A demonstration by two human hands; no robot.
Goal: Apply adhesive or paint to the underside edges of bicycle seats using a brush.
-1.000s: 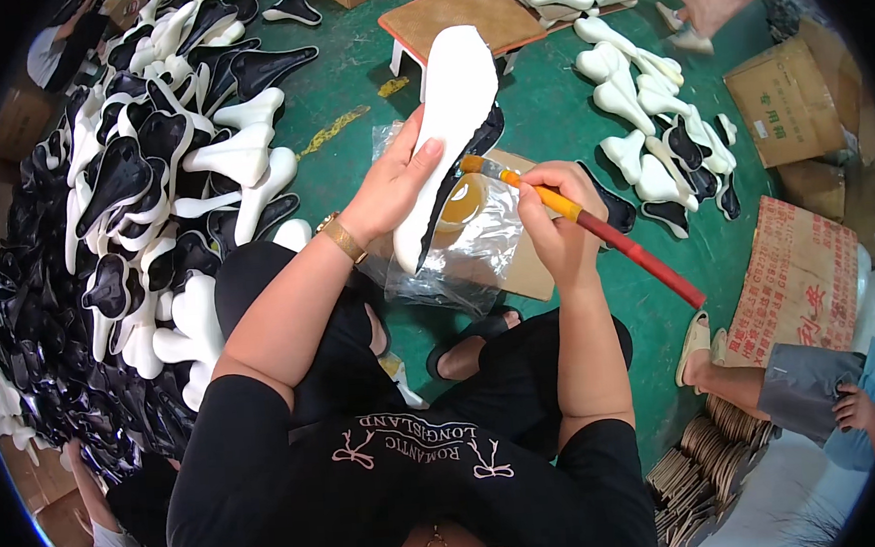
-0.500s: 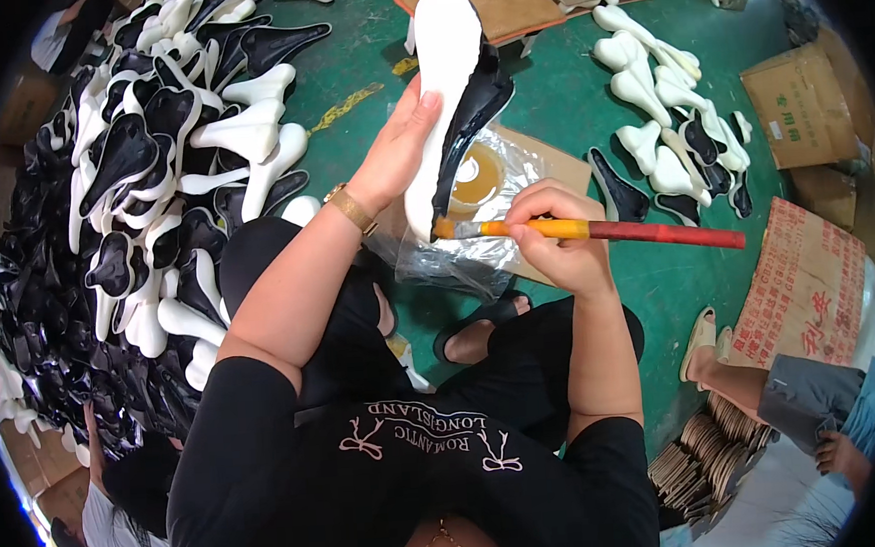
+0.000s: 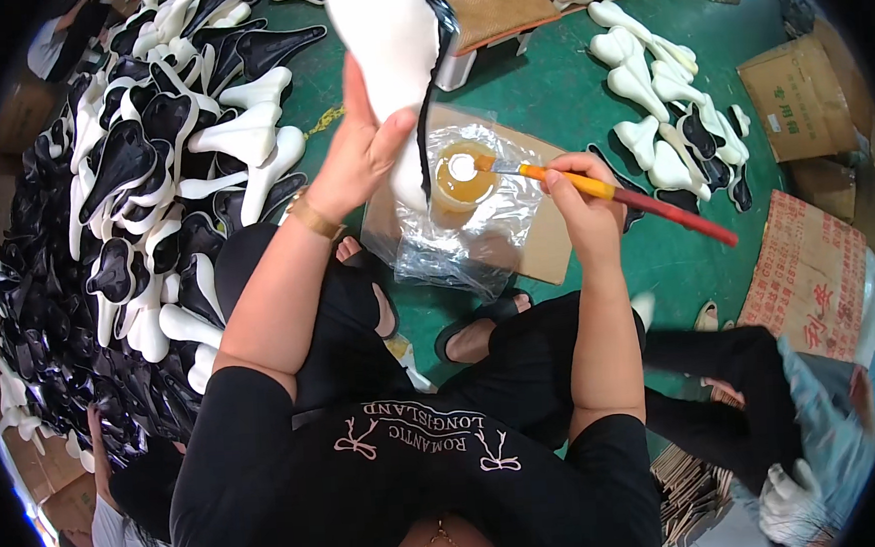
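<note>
My left hand [image 3: 365, 148] grips a white foam saddle pad with a black edge [image 3: 389, 46], held upright and raised toward the top of the view. My right hand [image 3: 578, 195] holds a brush with an orange and red handle [image 3: 633, 201]. Its bristle tip rests in a bowl of amber glue [image 3: 461, 172]. The bowl sits in a clear plastic bag [image 3: 460, 237] on a piece of cardboard [image 3: 546, 247] laid on the green floor.
A large heap of black and white saddle pieces [image 3: 143, 201] fills the left side. More white and black pieces [image 3: 669, 129] lie at the upper right, beside cardboard boxes [image 3: 798, 101]. Another person's legs and gloved hand [image 3: 792, 492] are at the lower right; someone else sits at the lower left.
My left hand lifted the saddle pad higher and stood it upright. My right hand swung the brush off the pad's edge and brought its tip down into the glue bowl.
</note>
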